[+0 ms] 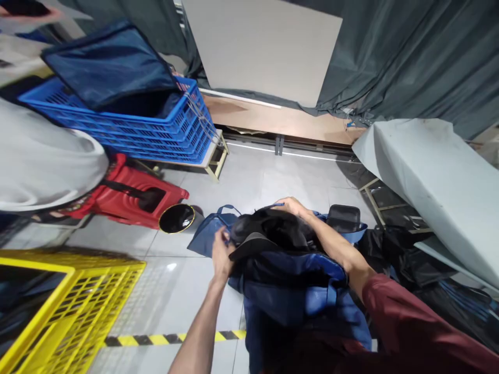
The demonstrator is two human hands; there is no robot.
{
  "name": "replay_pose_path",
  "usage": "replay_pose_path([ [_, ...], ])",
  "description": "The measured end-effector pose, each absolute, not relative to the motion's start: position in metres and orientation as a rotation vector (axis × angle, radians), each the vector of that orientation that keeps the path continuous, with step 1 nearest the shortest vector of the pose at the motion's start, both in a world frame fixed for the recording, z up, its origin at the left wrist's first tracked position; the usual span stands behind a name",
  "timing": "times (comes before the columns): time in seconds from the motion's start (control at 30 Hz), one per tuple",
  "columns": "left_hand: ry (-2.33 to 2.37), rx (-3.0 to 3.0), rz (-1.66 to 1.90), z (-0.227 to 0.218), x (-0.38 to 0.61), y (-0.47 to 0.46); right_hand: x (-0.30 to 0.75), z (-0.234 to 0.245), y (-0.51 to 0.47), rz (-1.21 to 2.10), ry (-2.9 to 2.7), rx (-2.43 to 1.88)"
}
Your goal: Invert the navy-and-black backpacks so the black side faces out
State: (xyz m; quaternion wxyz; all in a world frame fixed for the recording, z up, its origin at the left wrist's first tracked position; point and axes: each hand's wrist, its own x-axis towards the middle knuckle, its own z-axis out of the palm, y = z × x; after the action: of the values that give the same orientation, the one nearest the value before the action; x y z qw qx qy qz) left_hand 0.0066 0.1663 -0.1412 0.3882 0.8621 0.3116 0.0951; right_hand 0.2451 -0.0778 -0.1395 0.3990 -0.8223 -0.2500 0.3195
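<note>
In front of me lies a large blue fabric bag [284, 291], its mouth partly open. Dark black material [268, 231] bulges at the bag's far side, with a stiff curved edge towards the left. My left hand [222, 254] is closed at the left edge of this material, its fingers bent; the exact grip is partly hidden. At the far rim, my right hand [294, 206] has its fingers closed on the edge of the bag, and my right forearm crosses over its right side. A blue flap with a strap loop [216, 228] spreads on the floor beyond my left hand.
A yellow crate [113, 280] stands at left. Stacked blue crates [195, 124] rest on a low stand, with a blue fabric box [117, 67] on top. A person sits by a red plastic stool [136, 192] and a black bin [177, 218]. Pale sheeting [436, 176] covers something at right.
</note>
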Motion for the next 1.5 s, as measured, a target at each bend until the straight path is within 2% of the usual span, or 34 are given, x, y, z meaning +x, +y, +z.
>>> replay_pose_path([
  [0.13, 0.637, 2.050, 0.551, -0.058, 0.040, 0.174, 0.266, -0.119, -0.070, 0.624, -0.785, -2.247],
  [0.2, 0.374, 2.162, 0.333, -0.016, 0.055, 0.151, 0.276, -0.105, -0.069, 0.472, -0.796, -2.312],
  [0.27, 0.130, 2.350, -0.014, 0.003, 0.057, 0.122, 0.283, -0.092, -0.077, 0.315, -0.755, -2.337],
  [0.37, -0.003, 2.630, -0.303, -0.022, 0.029, 0.094, 0.289, -0.084, -0.099, 0.099, -0.627, -2.329],
  [0.47, 0.039, 2.812, -0.343, -0.087, -0.024, 0.091, 0.282, -0.098, -0.113, 0.024, -0.489, -2.325],
  [0.57, 0.238, 2.804, -0.342, -0.141, -0.065, 0.095, 0.267, -0.123, -0.108, 0.107, -0.374, -2.323],
  [0.7, 0.370, 2.790, -0.346, -0.152, -0.064, 0.089, 0.254, -0.139, -0.097, 0.186, -0.317, -2.324],
  [0.87, 0.365, 2.997, -0.364, -0.109, -0.017, 0.079, 0.256, -0.125, -0.118, 0.075, -0.279, -2.330],
  [1.0, 0.180, 3.049, -0.336, -0.058, 0.006, 0.096, 0.271, -0.081, -0.146, -0.115, -0.279, -2.333],
  [1.17, 0.047, 3.179, -0.193, 0.037, -0.020, 0.113, 0.303, -0.002, -0.185, -0.418, -0.428, -2.141],
  [1.27, 0.159, 3.189, -0.014, 0.064, -0.049, 0.121, 0.307, -0.001, -0.202, -0.497, -0.417, -2.073],
  [1.37, 0.411, 2.975, -0.083, 0.025, -0.064, 0.126, 0.274, -0.057, -0.206, -0.271, -0.266, -2.227],
  [1.47, 0.769, 2.614, -0.354, -0.059, -0.072, 0.124, 0.222, -0.131, -0.196, 0.237, -0.040, -2.475],
  [1.5, 0.842, 2.554, -0.347, -0.087, -0.075, 0.123, 0.209, -0.151, -0.190, 0.292, -0.004, -2.489],
])
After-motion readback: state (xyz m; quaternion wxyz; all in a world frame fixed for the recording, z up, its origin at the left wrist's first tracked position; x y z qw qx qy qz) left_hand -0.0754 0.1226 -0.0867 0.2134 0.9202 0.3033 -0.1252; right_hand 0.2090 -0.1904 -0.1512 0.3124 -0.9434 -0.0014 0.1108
